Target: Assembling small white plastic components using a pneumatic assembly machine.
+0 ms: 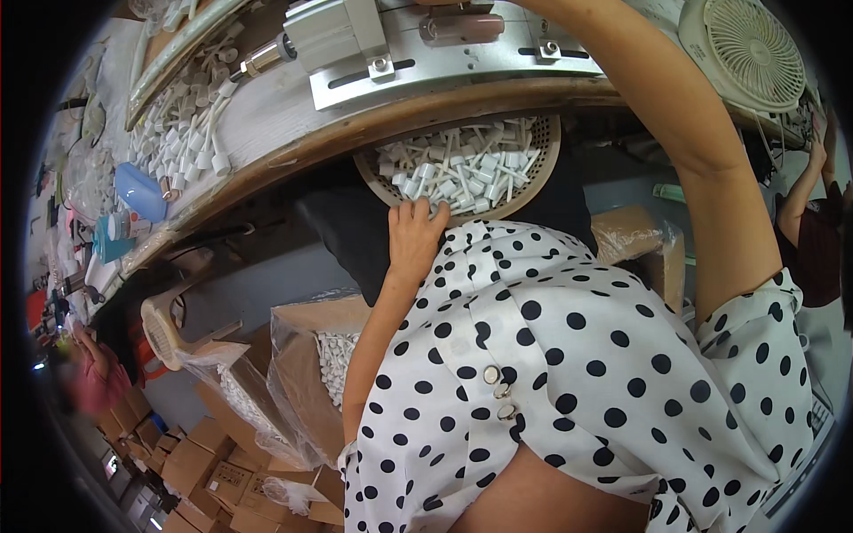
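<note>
My left hand (415, 238) is at the near left edge of a round beige basket (553, 147), its fingers bent over the rim beside the caps. Filling the basket are many white caps with thin stems (466, 173). My right arm reaches up and across to a metal fixture (426, 67) on the bench. The top edge of the picture cuts off my right hand, so its fingers are hidden. Close to it, a clear pinkish tube (462, 29) lies in the fixture.
More white stemmed caps (191, 142) are piled on the bench (267, 111) at the left, near a blue scoop-like container (140, 191). A white fan (746, 53) stands at the right. Plastic-lined boxes (298, 333) of white parts sit below left. Other people (98, 369) are at both sides.
</note>
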`<move>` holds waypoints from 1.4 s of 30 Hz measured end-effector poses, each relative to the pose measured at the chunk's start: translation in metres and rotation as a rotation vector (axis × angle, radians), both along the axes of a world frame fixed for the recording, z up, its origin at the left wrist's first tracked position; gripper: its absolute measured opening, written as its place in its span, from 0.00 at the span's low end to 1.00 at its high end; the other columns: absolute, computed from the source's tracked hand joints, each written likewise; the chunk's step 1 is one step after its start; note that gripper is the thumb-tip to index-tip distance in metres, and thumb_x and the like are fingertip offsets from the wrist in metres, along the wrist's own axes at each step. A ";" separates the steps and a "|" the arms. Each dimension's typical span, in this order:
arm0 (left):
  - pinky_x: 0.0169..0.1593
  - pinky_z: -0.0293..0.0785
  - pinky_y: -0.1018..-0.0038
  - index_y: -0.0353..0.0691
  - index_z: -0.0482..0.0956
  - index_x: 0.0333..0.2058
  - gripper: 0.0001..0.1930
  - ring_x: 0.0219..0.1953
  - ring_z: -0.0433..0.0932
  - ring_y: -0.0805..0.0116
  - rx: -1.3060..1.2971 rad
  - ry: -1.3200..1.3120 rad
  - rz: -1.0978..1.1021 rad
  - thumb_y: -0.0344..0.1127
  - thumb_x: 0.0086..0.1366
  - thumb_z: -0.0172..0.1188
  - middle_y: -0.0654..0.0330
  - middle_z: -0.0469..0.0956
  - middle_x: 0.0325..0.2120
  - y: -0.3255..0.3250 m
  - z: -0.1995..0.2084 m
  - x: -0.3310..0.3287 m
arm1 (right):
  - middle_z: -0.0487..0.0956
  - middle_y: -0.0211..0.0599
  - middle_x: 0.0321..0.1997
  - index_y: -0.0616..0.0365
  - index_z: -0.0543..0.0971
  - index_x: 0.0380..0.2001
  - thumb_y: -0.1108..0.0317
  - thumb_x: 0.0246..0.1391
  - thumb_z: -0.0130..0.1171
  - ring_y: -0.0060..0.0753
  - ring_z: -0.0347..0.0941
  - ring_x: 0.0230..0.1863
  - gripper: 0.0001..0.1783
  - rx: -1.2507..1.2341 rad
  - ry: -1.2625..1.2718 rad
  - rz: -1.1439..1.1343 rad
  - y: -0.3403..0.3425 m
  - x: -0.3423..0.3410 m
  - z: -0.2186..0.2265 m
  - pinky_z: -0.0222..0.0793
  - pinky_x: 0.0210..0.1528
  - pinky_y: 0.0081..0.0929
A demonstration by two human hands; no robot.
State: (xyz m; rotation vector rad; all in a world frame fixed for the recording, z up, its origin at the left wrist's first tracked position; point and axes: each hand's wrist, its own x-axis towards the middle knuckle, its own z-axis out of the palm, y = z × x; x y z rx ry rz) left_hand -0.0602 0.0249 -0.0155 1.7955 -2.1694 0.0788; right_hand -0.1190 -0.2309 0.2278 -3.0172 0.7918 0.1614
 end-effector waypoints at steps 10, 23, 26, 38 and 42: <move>0.35 0.61 0.68 0.48 0.70 0.36 0.12 0.32 0.67 0.64 0.111 -0.137 -0.067 0.32 0.50 0.51 0.62 0.68 0.28 0.000 0.003 -0.002 | 0.75 0.40 0.26 0.58 0.74 0.30 0.75 0.41 0.55 0.41 0.73 0.33 0.09 -0.216 -0.539 0.312 0.001 -0.032 -0.018 0.67 0.35 0.35; 0.36 0.62 0.68 0.46 0.73 0.29 0.06 0.32 0.69 0.66 0.241 -0.123 -0.207 0.32 0.49 0.52 0.63 0.69 0.25 -0.012 0.013 0.010 | 0.71 0.32 0.23 0.57 0.72 0.19 0.58 0.29 0.65 0.33 0.67 0.34 0.17 -0.105 -0.874 0.425 0.026 -0.100 -0.054 0.67 0.32 0.27; 0.38 0.62 0.67 0.47 0.74 0.32 0.11 0.34 0.70 0.63 0.352 -0.054 -0.164 0.28 0.48 0.52 0.61 0.71 0.27 -0.019 0.031 0.009 | 0.70 0.35 0.26 0.61 0.74 0.27 0.59 0.31 0.65 0.37 0.68 0.37 0.20 -0.067 -0.812 0.457 0.016 -0.088 -0.061 0.67 0.36 0.28; 0.35 0.63 0.66 0.43 0.75 0.30 0.10 0.30 0.73 0.62 0.429 -0.048 -0.222 0.26 0.45 0.55 0.60 0.72 0.25 -0.030 0.040 0.006 | 0.69 0.29 0.23 0.55 0.69 0.19 0.62 0.27 0.64 0.30 0.67 0.32 0.16 -0.209 -0.741 0.532 0.011 -0.070 -0.065 0.64 0.37 0.26; 0.32 0.64 0.66 0.42 0.75 0.28 0.09 0.27 0.73 0.62 0.301 0.003 -0.092 0.29 0.44 0.60 0.59 0.72 0.23 -0.051 0.090 0.009 | 0.69 0.29 0.23 0.55 0.69 0.19 0.62 0.27 0.64 0.30 0.68 0.32 0.16 -0.209 -0.736 0.516 0.010 -0.069 -0.063 0.65 0.37 0.26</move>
